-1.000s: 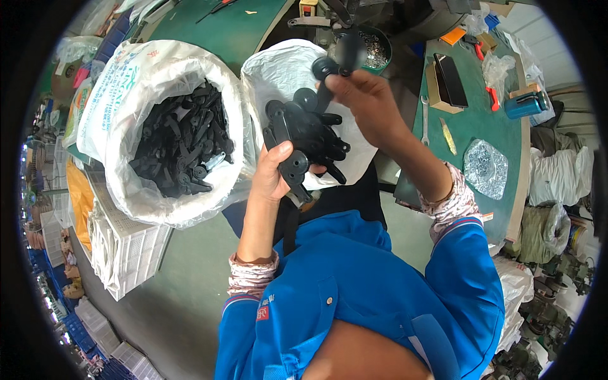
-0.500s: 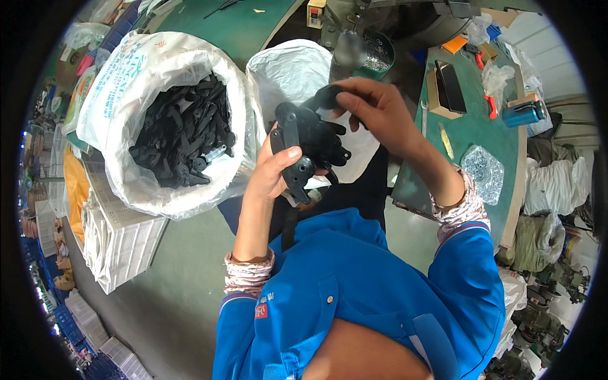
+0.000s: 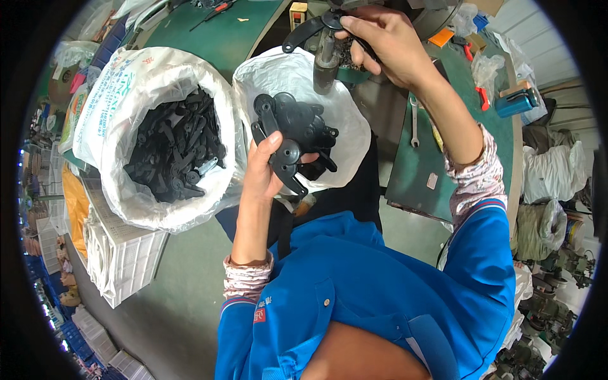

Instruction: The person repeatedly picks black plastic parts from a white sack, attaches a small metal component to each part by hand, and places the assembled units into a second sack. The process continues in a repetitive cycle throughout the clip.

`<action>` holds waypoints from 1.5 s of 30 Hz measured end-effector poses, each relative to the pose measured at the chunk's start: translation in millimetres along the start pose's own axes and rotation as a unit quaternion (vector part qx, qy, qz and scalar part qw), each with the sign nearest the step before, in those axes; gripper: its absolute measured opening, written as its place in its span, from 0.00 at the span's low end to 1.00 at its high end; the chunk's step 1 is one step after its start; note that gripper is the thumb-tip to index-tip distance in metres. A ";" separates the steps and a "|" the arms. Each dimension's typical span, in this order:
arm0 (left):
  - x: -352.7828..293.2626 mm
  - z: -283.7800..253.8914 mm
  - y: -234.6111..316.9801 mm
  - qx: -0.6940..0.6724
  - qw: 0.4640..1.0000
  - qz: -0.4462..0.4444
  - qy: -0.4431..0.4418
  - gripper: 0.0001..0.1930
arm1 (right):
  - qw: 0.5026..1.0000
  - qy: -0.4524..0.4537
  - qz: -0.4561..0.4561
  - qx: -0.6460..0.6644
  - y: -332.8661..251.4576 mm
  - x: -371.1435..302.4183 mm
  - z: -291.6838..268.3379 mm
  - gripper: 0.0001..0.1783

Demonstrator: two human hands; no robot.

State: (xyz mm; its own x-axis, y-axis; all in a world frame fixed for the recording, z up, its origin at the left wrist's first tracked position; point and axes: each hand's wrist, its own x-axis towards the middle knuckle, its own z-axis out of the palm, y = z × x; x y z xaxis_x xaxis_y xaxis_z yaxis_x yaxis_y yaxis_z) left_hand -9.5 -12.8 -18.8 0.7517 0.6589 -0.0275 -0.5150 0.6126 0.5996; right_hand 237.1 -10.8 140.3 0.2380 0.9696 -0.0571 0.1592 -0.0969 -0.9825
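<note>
Since the earlier frame, the right hand (image 3: 392, 41) has gone up, away from the bundle of black parts (image 3: 294, 123), and now it is beside a grey metal cylinder (image 3: 325, 66). Thumb and fingers are closed in a pinch on one black part (image 3: 307, 31), at its round end; the narrow end points to the left. The fingers cover some of this part, so I cannot tell if it touches the cylinder. The green bowl (image 3: 353, 76) is mostly hidden behind cylinder and hand, and the right forearm partly covers the yellow knife (image 3: 437, 138).

The left hand (image 3: 261, 171) is half closed around the bundle, with the thumb in front; the fingers underneath are mostly hidden. The bundle is over the white bag (image 3: 354, 130), whose bottom cannot be seen. The right arm is stretched forward, while the left forearm stands nearly straight up in the view.
</note>
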 end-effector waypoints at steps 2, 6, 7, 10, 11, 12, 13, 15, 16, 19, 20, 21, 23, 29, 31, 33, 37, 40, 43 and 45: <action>2.6 3.4 1.0 -0.014 1.000 0.002 0.009 0.25 | 0.999 -0.028 -0.030 -0.018 20.8 2.6 -7.1 0.15; 0.4 1.1 3.3 -0.035 0.999 0.004 0.017 0.25 | 1.000 0.012 -0.015 0.007 48.6 -10.4 9.2 0.21; 0.2 0.1 4.0 -0.032 0.999 -0.002 0.014 0.25 | 1.000 -0.001 -0.010 0.022 55.1 -13.5 6.5 0.21; -0.8 -2.0 6.4 -0.029 0.999 -0.029 0.001 0.28 | 0.997 -0.045 0.044 0.036 74.9 -41.0 12.2 0.30; -0.3 -3.2 7.5 -0.032 0.998 -0.045 -0.008 0.30 | 0.997 -0.054 0.044 0.026 84.5 -49.6 17.9 0.31; 0.1 -3.4 8.3 -0.035 0.997 -0.061 -0.016 0.32 | 0.994 -0.098 0.043 0.036 93.7 -56.8 22.6 0.30; 1.6 -1.6 7.8 -0.028 0.997 -0.074 -0.027 0.33 | 0.988 -0.142 0.041 0.046 101.0 -60.7 25.8 0.30; 5.9 3.8 6.3 -0.013 0.994 -0.099 -0.049 0.35 | 0.971 -0.201 0.103 0.084 106.9 -58.8 34.7 0.23; 6.4 1.2 2.9 -0.009 0.992 -0.119 -0.041 0.37 | 0.959 -0.229 0.133 0.102 109.4 -58.5 37.3 0.20; 4.1 8.8 4.0 0.014 0.993 -0.118 -0.024 0.38 | 0.962 -0.220 0.132 0.093 123.7 -56.7 37.0 0.14; 5.5 10.0 5.7 0.017 0.994 -0.105 -0.034 0.34 | 0.974 -0.173 0.105 0.104 126.5 -55.8 35.9 0.13; 6.0 7.8 5.0 -0.007 0.995 -0.096 -0.014 0.32 | 0.982 -0.130 0.080 0.114 128.7 -55.6 35.3 0.13; 7.9 2.5 2.7 -0.054 0.995 -0.076 0.027 0.29 | 0.990 -0.057 0.013 0.130 127.3 -56.3 32.9 0.13; 4.6 3.9 2.7 -0.002 0.997 0.005 0.083 0.24 | 0.993 0.022 -0.094 0.071 106.7 -62.7 30.2 0.16; 6.1 5.4 1.5 0.037 0.995 0.016 0.096 0.24 | 0.996 0.014 -0.060 0.064 95.4 -71.1 43.1 0.17; 7.4 10.6 2.4 0.021 0.996 0.020 0.085 0.24 | 0.999 0.001 -0.044 0.020 84.0 -80.8 51.4 0.18; 8.8 16.7 -1.8 0.075 0.992 0.043 0.094 0.22 | 0.994 -0.029 -0.087 -0.054 86.1 -75.4 49.7 0.18; 8.6 21.0 -7.0 0.082 0.991 0.055 0.095 0.21 | 0.974 0.009 -0.169 -0.152 109.0 -66.3 56.7 0.17; 8.7 24.2 -7.6 0.109 0.988 0.057 0.092 0.20 | 0.979 -0.017 -0.119 -0.162 111.1 -65.8 55.7 0.15; 8.5 20.7 -9.4 0.097 0.989 0.052 0.098 0.20 | 0.994 -0.015 -0.070 -0.081 102.0 -63.9 49.5 0.14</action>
State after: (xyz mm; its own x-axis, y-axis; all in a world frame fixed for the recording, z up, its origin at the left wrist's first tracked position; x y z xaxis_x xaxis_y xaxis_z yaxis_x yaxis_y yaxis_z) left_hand 10.2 -22.0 -8.2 0.5942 0.7979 -0.1014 -0.4827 0.4545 0.7486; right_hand 190.7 -71.5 35.0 0.1735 0.9823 0.0701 0.3416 0.0067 -0.9398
